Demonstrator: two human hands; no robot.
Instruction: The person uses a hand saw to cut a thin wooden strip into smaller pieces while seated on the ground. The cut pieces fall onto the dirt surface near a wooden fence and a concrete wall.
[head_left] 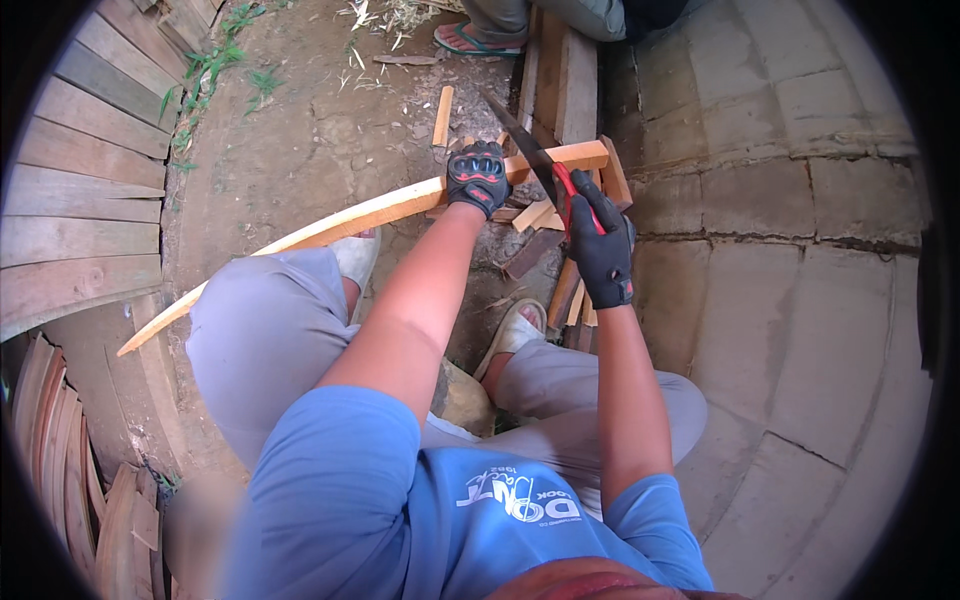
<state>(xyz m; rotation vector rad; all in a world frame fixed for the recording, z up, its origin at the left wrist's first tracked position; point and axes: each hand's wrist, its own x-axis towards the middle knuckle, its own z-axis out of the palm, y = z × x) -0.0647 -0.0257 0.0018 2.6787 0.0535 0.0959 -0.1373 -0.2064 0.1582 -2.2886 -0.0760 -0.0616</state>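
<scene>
My left hand (478, 180), in a black glove with red trim, is closed around a long, narrow wooden strip (385, 205). The strip runs over my left knee and looks bowed across the view. In my right hand (602, 255), gloved in black too, is the red handle of a hand saw (525, 137). Its dark blade crosses the strip near the right end, pointing up and to the left. Whether the teeth are sunk into the wood cannot be made out. Below that end lie several short wood offcuts (533, 217).
A thick wooden beam (575, 85) lies ahead, beside a paved block surface (740, 300) on the right. Another person's sandaled foot (480, 40) is at the top. Wooden boards (90, 190) line the left side, with stacked curved slats (60, 440) below them.
</scene>
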